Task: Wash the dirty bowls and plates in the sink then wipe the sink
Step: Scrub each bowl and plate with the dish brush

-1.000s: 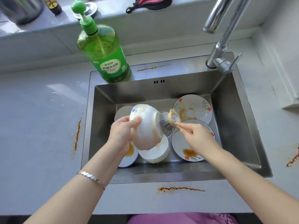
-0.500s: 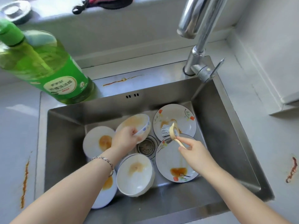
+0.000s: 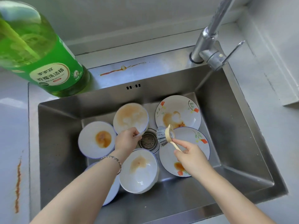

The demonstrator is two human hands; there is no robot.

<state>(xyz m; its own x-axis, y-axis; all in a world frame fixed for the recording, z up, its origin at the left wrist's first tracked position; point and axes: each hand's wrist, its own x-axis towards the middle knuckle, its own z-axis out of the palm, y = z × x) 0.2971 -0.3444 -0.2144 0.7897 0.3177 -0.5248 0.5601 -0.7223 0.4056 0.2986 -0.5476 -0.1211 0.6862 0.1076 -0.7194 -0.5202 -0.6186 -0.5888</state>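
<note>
Inside the steel sink (image 3: 226, 126) lie several dirty white dishes. My left hand (image 3: 127, 139) grips the near rim of a sauce-smeared bowl (image 3: 130, 118) at the back of the basin. My right hand (image 3: 191, 156) pinches the wooden handle of a dish brush (image 3: 164, 135), whose grey bristles hang over the drain (image 3: 148, 140). A second stained bowl (image 3: 139, 171) sits at the front. A saucer (image 3: 97, 139) with a brown spot lies on the left. Two flower-patterned plates (image 3: 178, 113) (image 3: 191, 139) rest on the right, and my right hand covers part of the nearer one.
A big green dish soap bottle (image 3: 42, 57) stands on the sink's back left corner. The chrome faucet (image 3: 208, 44) rises at the back right. Brown sauce streaks mark the rim behind the basin (image 3: 121, 69) and the grey counter on the left (image 3: 17, 185).
My left hand has lowered the bowl from above the sink to the basin floor, turning it open side up. The brush has come away from the bowl. The view has moved closer.
</note>
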